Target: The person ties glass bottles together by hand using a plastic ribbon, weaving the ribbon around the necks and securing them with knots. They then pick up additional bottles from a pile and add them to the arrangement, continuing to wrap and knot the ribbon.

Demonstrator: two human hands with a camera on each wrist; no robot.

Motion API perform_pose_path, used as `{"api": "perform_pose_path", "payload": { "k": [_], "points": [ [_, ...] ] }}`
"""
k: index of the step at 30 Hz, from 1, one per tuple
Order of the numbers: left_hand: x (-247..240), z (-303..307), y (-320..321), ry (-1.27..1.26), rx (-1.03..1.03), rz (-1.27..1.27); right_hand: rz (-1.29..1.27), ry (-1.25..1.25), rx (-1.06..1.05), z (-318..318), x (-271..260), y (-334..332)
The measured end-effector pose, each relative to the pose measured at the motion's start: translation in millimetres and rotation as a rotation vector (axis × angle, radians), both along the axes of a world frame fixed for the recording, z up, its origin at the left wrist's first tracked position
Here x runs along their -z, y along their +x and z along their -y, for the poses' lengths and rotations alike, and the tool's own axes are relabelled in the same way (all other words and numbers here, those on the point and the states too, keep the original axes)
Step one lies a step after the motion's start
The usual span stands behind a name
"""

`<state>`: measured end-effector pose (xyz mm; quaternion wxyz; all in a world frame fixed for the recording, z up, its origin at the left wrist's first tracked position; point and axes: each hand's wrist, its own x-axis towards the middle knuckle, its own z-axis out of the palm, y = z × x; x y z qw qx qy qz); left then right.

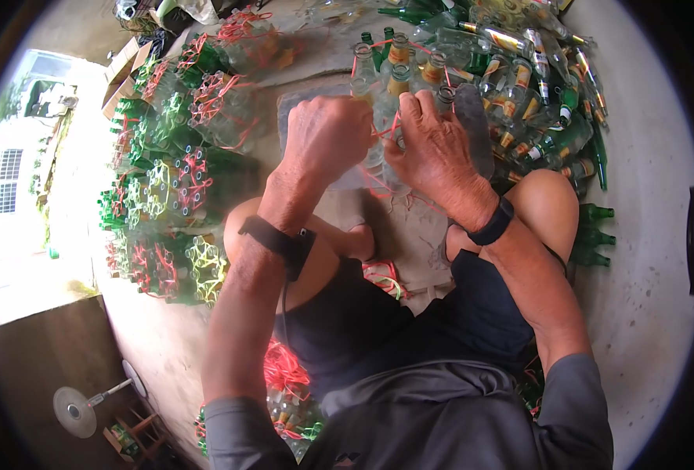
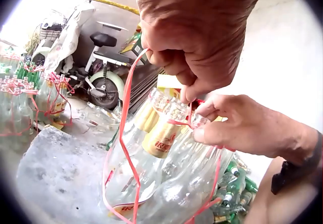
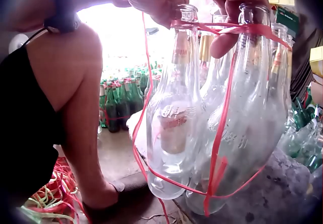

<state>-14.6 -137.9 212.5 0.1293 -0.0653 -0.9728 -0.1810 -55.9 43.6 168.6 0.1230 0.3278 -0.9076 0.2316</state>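
Observation:
Clear glass bottles (image 3: pixel 171 118) stand bunched on a grey stone slab (image 2: pixel 55 168), some with gold neck labels (image 2: pixel 160 139). Red plastic ribbon (image 3: pixel 220 133) runs round their necks, down their sides and round their lower part. The left hand (image 1: pixel 325 133), fingers curled, grips the ribbon just above the necks; a length of it (image 2: pixel 126 148) hangs from that hand. At the bottle tops, the right hand (image 1: pixel 437 153) pinches the ribbon by the necks, as the left wrist view shows (image 2: pixel 237 123).
Tied bundles of green and clear bottles (image 1: pixel 159 188) stand at the left. Loose bottles (image 1: pixel 519 86) lie heaped at the upper right, green ones (image 1: pixel 594 235) beside the right knee. Loose red ribbon (image 1: pixel 284 372) lies lower left. A fan (image 1: pixel 74 412) and a scooter (image 2: pixel 103 77) stand farther off.

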Motion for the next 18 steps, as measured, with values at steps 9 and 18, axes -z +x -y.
{"api": "perform_pose_path", "payload": {
  "k": [9,18],
  "points": [
    [12,28,-41,0.339,-0.038,0.270,0.008,-0.023,-0.047,-4,0,1],
    [26,30,-39,0.323,-0.119,0.223,0.033,-0.042,-0.068,-8,-3,-2]
  ]
}}
